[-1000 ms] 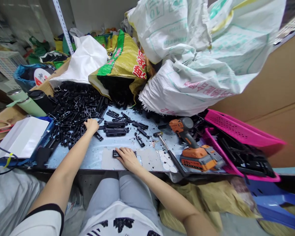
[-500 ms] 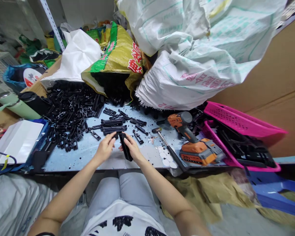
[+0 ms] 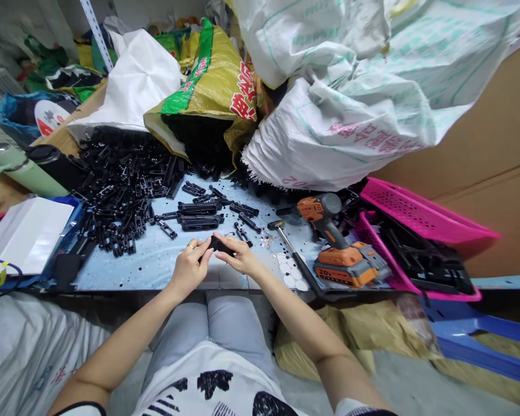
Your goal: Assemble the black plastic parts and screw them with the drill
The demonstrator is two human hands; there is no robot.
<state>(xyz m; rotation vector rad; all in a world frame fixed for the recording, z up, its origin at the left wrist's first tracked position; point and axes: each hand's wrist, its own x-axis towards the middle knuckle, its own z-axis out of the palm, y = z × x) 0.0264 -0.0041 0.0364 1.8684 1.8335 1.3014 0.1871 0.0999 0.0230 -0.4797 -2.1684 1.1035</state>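
Note:
A black elongated part (image 3: 222, 247) is held between both hands above the front of the blue worktop. My left hand (image 3: 189, 266) pinches its left end, thumb and fingers together. From the other side my right hand (image 3: 241, 256) grips the same part, its fingers covering much of it. Just beyond the hands, long black assembled pieces (image 3: 200, 222) lie side by side. Smaller black linkages (image 3: 242, 234) are scattered around them. To the left is a big heap of black linkages (image 3: 121, 196).
A hammer (image 3: 295, 254) and an orange cordless power tool (image 3: 338, 248) lie to the right, before a pink basket (image 3: 416, 271) of black parts. White sacks (image 3: 329, 138) and a yellow-green sack (image 3: 216, 86) stand behind. A green bottle (image 3: 30, 170) leans at the left.
The black part has turned from pointing toward me to lying more sideways. My left hand has come up against it and now grips its end. The view has shifted slightly.

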